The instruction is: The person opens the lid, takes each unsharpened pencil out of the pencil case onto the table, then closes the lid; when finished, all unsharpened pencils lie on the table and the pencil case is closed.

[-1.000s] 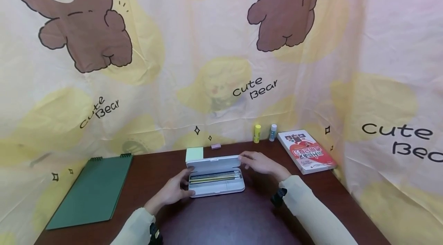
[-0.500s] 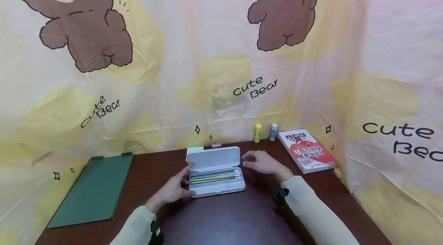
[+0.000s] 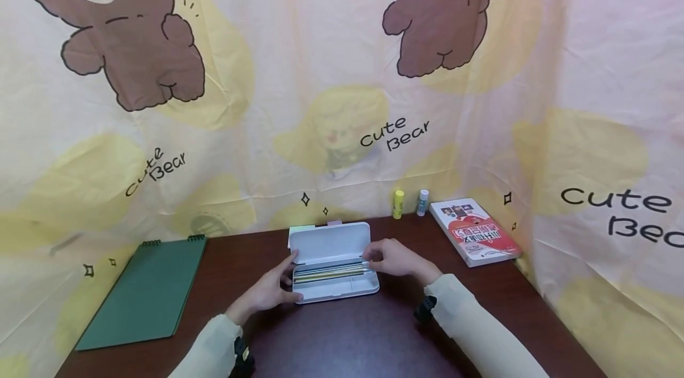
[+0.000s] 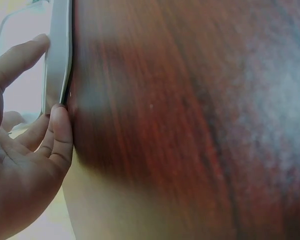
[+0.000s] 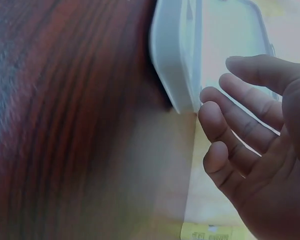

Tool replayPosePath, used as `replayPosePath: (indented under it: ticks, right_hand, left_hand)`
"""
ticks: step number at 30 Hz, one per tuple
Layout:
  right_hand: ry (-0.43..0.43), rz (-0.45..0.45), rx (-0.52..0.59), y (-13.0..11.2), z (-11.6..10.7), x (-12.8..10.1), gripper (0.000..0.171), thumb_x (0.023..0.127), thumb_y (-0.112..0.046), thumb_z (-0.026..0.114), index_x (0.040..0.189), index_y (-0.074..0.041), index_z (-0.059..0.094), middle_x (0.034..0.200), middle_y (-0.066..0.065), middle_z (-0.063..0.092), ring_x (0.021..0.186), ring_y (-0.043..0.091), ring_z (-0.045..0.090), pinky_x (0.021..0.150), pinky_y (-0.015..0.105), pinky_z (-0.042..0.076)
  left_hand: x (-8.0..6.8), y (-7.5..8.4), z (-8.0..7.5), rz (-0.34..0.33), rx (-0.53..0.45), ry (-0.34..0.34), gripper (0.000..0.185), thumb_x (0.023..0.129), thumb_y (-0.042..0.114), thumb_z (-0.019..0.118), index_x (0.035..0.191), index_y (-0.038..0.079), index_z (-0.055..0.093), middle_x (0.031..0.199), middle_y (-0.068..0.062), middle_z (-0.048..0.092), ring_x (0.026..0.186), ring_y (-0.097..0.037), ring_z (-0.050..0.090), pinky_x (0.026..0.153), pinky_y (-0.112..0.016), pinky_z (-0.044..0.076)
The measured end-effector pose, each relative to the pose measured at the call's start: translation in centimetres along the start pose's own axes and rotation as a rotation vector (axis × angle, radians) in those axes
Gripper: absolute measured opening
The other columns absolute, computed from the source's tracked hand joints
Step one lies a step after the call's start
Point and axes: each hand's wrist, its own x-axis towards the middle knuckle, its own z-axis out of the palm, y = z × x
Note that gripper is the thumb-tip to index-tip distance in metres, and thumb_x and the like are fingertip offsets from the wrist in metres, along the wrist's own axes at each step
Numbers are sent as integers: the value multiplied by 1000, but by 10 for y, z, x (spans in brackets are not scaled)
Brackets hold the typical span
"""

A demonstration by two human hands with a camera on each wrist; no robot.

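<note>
smooth rounded case (image 3: 327, 292), slim pencils (image 3: 328, 273) inside, left hand (image 3: 267, 291) gripping case, right hand (image 3: 398, 258), fingers loosely curved

One pencil case (image 3: 326, 292), two hands (image 3: 267, 291), two wrist devices (image 3: 427, 308), one green notepad (image 3: 141, 298), one book (image 3: 475, 234), two small tubes (image 3: 398, 205), one pale-green block (image 3: 301, 228) and one pink block (image 3: 333, 222) are counted. Two bears (image 3: 146, 60) and three captions (image 3: 394, 133) are printed. The pencils (image 3: 323, 276) cannot be counted exactly.

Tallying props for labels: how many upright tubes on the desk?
2. Yellow tube and pale tube, standing apart at the back, left of the book. Others could be hidden behind the open pencil case.
</note>
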Motion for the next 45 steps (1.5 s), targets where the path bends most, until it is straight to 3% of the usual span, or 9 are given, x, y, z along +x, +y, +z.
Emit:
replayPosePath:
  ticks: [6, 15, 20, 31, 45]
  right_hand:
    - [-41, -16, -38, -5, 5, 2, 22, 91, -16, 71, 113, -14, 75, 108, 2, 74, 89, 17, 59, 85, 37, 51]
    - [-34, -30, -118, -12, 12, 6, 17, 89, -13, 73, 104, -15, 79, 105, -1, 72, 93, 18, 61, 88, 39, 52]
    - [-34, -16, -122, -14, 15, 8, 15, 88, -13, 74, 101, -15, 79, 103, -1, 71, 93, 18, 61, 86, 38, 51]
    - [-40, -15, -131, -15, 15, 11, 9, 87, -13, 75, 94, -18, 77, 85, -10, 68, 77, 9, 56, 74, 28, 50]
    - [-85, 52, -118, -18, 13, 13, 8, 88, -15, 75, 95, -18, 76, 85, -11, 66, 79, 11, 56, 76, 29, 51]
  left_hand:
    - [1, 1, 0, -8, -10, 1, 108, 77, 24, 87, 161, 21, 19, 142, -15, 53, 103, -21, 55, 81, -32, 47]
    - [-1, 2, 0, -15, -17, 2, 108, 76, 24, 87, 161, 21, 20, 142, -16, 53, 103, -22, 55, 81, -33, 49]
    - [-2, 0, -1, -18, -29, 3, 109, 76, 24, 88, 161, 21, 20, 142, -16, 53, 102, -21, 55, 80, -32, 49]
    - [-2, 0, -2, -30, -38, 6, 108, 76, 23, 88, 161, 22, 20, 143, -16, 53, 102, -21, 54, 80, -31, 48]
    - [-4, 3, -1, -40, -40, -4, 109, 77, 23, 87, 161, 22, 18, 143, -17, 53, 98, -21, 53, 71, -28, 50]
